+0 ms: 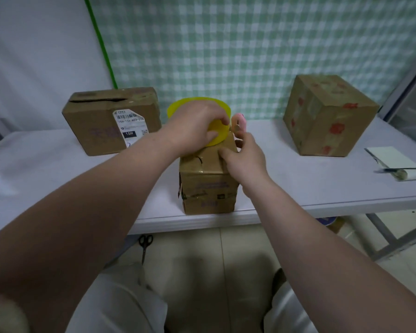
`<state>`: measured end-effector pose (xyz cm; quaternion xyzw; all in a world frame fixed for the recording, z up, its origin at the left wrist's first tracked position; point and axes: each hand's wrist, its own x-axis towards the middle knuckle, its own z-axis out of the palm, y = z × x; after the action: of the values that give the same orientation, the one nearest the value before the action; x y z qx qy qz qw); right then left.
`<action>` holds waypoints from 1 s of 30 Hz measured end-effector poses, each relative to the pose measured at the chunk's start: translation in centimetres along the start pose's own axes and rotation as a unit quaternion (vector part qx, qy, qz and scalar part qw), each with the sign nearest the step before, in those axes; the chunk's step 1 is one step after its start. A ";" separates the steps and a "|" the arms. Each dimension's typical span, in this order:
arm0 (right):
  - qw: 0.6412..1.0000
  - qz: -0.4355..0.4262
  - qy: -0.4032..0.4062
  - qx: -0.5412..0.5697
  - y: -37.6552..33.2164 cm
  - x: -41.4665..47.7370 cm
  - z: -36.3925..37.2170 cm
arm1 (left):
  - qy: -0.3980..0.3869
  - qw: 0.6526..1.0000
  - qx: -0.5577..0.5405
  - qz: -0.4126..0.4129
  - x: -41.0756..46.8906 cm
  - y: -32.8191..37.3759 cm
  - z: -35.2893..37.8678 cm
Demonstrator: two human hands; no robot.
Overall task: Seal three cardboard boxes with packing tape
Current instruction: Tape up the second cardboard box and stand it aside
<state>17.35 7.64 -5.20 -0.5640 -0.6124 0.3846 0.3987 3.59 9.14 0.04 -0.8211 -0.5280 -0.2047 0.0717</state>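
Observation:
A small cardboard box [208, 186] stands near the table's front edge, its top glossy with clear tape. My left hand [193, 127] grips a yellow tape roll [217, 133] held over the box's far top edge. My right hand [244, 157] presses its fingers on the right side of the box top. A flat cardboard box [99, 123] with a white shipping label stands at the back left, its top flap slightly gaping. At the back right sits a cube-shaped cardboard box [327, 116] with red markings.
A yellow bowl-like rim [178, 105] and a pink object [240, 120] show behind my hands. A white pad with a knife-like tool [398, 170] lies at the table's right edge. Scissors [145, 245] lie on the floor under the white table [58, 179].

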 end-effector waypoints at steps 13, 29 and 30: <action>0.999 0.004 0.009 0.040 1.4 -0.4 0.4 | 0.021 0.995 -0.095 0.010 -10.1 -0.9 4.0; 0.999 -0.009 0.020 0.039 1.7 -0.2 0.5 | 0.102 0.989 -0.091 0.050 -8.8 -2.8 5.7; 0.999 -0.009 0.021 0.038 1.7 -0.2 0.6 | 0.112 0.989 -0.070 0.062 -8.9 -2.9 5.8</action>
<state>17.49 7.54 -7.01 -0.5507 -0.5938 0.3921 0.4363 -0.64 4.91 -9.18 -0.8272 -0.4491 -0.3268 0.0849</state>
